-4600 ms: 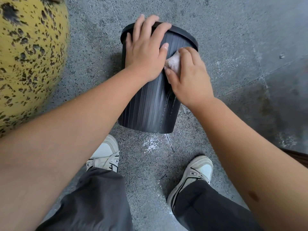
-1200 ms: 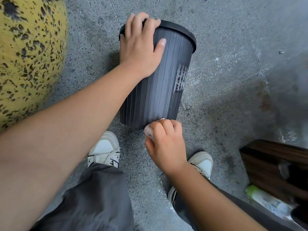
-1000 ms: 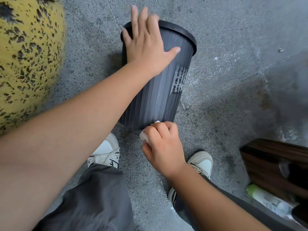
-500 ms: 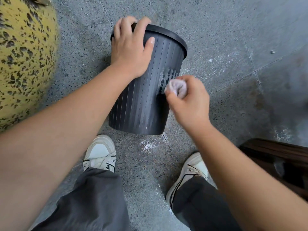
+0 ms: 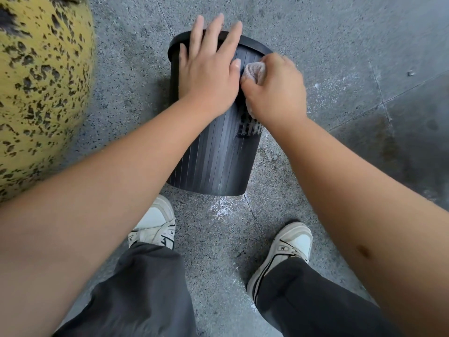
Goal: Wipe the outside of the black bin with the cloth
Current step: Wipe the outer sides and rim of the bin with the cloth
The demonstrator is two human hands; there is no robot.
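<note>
Wiping the ribbed side of the black bin (image 5: 213, 164) near its rim.

Right hand (image 5: 275, 90) is clenched around the bunched pale cloth (image 5: 254, 71), pressing it to the bin's upper wall; left hand (image 5: 210, 71) lies flat with fingers spread over the rim. The bin stands on grey floor (image 5: 340, 32), just ahead of two white shoes (image 5: 155, 221).

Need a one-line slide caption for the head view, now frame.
Right hand presses a bunched cloth to the ribbed black bin while the left hand lies flat on it.
</note>
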